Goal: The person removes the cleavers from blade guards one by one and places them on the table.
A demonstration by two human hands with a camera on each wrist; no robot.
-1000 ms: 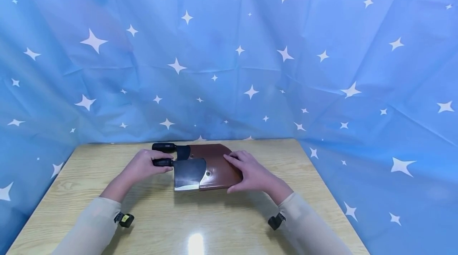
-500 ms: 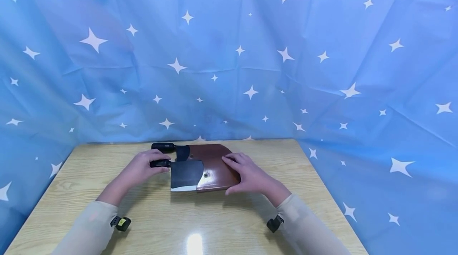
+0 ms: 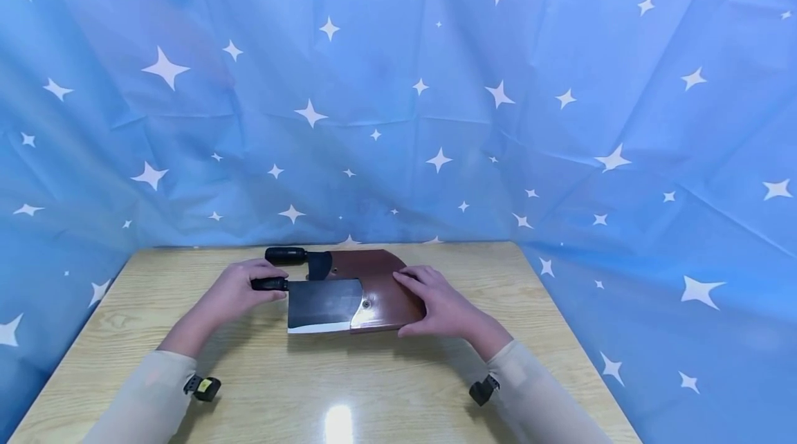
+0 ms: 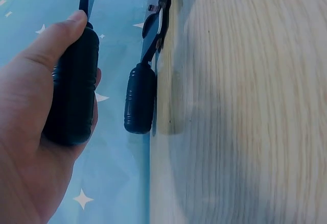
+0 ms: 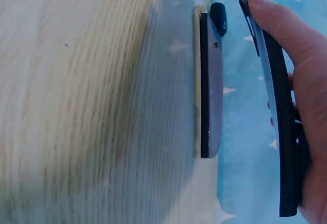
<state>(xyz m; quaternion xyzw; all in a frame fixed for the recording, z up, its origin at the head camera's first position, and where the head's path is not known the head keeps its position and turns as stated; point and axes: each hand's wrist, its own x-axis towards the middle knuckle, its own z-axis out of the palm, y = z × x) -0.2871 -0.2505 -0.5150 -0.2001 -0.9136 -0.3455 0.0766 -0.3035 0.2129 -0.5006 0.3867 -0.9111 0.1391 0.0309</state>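
Dark cleaver (image 3: 324,302) between gripping hands: left hand (image 3: 233,290) on handle (image 3: 269,284), right hand (image 3: 438,307) on brown sheath (image 3: 387,302).

Tabletop (image 3: 398,389): pale wood, streaked grain, slightly glossy. Cleaver (image 3: 319,265) in brown sheath (image 3: 366,263) lies near far edge, black handle (image 3: 285,256) pointing left.

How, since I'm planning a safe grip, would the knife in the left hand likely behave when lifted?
The knife is likely stiff: its broad blade looks flat and straight-edged. It would probably feel blade-heavy, as the blade is far wider than the handle. Ridges on the handle may help against slipping.
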